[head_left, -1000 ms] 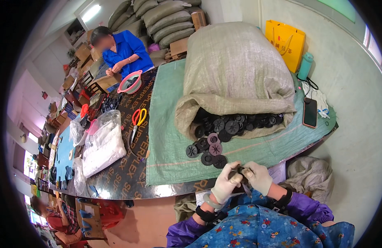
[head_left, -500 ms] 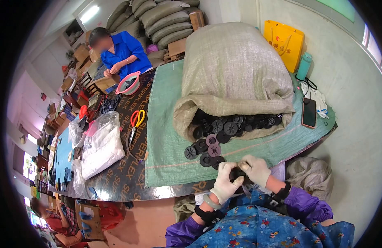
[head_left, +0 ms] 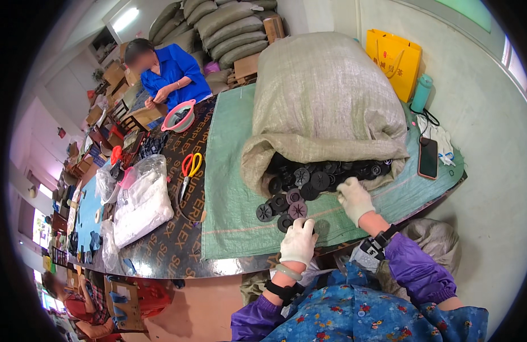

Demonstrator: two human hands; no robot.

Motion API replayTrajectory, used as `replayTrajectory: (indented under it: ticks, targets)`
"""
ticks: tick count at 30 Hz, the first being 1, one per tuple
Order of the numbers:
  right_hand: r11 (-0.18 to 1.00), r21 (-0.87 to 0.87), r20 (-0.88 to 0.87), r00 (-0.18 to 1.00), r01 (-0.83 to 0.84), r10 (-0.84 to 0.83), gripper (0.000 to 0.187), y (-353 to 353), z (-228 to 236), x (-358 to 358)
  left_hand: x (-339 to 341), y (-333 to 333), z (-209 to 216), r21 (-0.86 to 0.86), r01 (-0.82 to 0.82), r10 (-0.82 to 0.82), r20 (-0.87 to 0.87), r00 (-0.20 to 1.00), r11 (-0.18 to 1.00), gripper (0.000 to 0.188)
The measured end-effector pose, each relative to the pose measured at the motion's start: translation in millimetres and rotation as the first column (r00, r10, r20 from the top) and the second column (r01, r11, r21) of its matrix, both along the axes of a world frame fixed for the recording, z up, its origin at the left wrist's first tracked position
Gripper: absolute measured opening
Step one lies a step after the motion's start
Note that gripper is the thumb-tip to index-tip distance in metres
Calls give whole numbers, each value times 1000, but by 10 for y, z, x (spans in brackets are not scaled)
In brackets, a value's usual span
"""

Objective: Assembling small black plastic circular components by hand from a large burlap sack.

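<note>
Both my hands wear white gloves and work over the green sheet. My left hand [head_left: 298, 242] is at the near edge of a small group of round black plastic discs [head_left: 279, 202], its fingers closed on a disc partly hidden beneath them. A purplish disc [head_left: 297, 210] with a star-shaped pattern lies just beyond those fingertips. Farther right, my right hand [head_left: 356, 199] is reaching toward the mouth of a big woven sack [head_left: 332, 85], fingers apart, close to the discs spilling out. No disc shows in that hand.
Red-and-yellow scissors [head_left: 189, 168] lie left of the green sheet [head_left: 229, 228], near white plastic bags [head_left: 143, 211]. A phone [head_left: 427, 158], a teal bottle [head_left: 422, 93] and a yellow paper bag [head_left: 393, 65] are at the right. A person in blue sits across the table beside a pink basin [head_left: 180, 117].
My hands were together at the table's near edge around a dark piece. They have parted: the left moved forward onto the near discs, the right forward toward the sack's mouth.
</note>
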State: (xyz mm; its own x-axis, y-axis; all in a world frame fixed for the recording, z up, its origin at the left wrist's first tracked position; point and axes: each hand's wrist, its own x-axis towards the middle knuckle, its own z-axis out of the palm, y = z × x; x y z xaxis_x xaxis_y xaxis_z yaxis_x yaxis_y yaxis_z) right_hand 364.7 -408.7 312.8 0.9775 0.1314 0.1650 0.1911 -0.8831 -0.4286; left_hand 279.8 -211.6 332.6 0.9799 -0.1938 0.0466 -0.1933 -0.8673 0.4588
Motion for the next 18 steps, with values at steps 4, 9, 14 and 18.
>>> replayTrajectory:
  ticks: [4, 9, 14, 18]
  targets:
    - [987, -104, 3, 993, -119, 120, 19, 38, -3, -210, -57, 44, -27, -129, 18, -7, 85, 996, 992, 39]
    - [956, 74, -40, 957, -284, 288, 21, 122, 142, -541, -77, 164, -198, -442, 150, -5, 311, 950, 884, 31]
    - [596, 796, -161, 915, -100, 369, 29, 253, 190, -850, -205, 22, -14, -921, -325, -155, -361, 920, 216, 30]
    - [749, 601, -38, 926, -280, 376, 27, 229, 265, -865, -254, -91, -66, -948, -318, -203, -315, 927, 19, 38]
